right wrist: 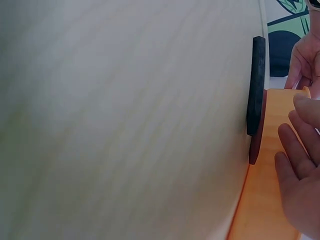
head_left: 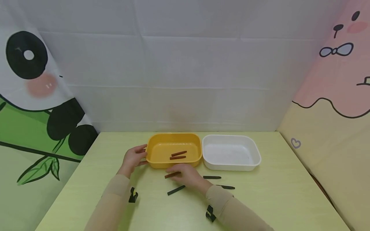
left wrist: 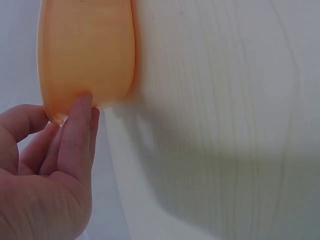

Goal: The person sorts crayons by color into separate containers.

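Observation:
My left hand holds the left end of a yellow plastic tray; in the left wrist view its thumb and fingers pinch the rim corner. Two brown crayon-like sticks lie inside the tray. Just in front of the tray, my right hand hovers with relaxed fingers over another brown stick, partly hiding it. The right wrist view shows this brown stick on the table behind a black stick, apart from the fingers. That black stick lies nearer me.
A white tray stands right beside the yellow one. Two more black sticks lie in front of it, one partly hidden by the right wrist. The pale wooden table meets a white cloth backdrop and printed side panels.

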Demonstrator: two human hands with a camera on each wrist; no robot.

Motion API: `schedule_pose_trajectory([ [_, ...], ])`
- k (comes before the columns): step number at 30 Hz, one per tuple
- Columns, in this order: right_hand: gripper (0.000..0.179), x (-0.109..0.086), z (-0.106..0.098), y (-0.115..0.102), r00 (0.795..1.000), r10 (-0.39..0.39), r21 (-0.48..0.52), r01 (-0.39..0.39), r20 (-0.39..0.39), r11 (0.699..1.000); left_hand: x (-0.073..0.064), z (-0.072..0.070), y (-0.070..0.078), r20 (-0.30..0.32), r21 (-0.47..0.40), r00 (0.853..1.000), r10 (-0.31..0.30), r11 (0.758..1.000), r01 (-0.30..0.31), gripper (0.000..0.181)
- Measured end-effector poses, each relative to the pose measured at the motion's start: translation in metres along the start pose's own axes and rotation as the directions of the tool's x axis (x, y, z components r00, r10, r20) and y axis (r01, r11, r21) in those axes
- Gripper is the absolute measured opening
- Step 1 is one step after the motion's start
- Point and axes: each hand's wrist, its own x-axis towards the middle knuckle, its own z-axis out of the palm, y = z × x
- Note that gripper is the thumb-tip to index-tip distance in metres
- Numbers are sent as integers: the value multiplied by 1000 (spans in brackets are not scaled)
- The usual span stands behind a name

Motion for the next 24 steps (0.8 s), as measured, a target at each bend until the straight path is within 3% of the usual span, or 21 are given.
schedule_pose_trajectory([
  [15,37,2,3,7,997,-4,-136,14,77,991,0,0,0,2,17,1000,-2,1000,2,52],
  [24,43,4,6,7,989,37,-250,0,144,968,0,-1,0,2,17,1000,5,1000,-5,52],
])
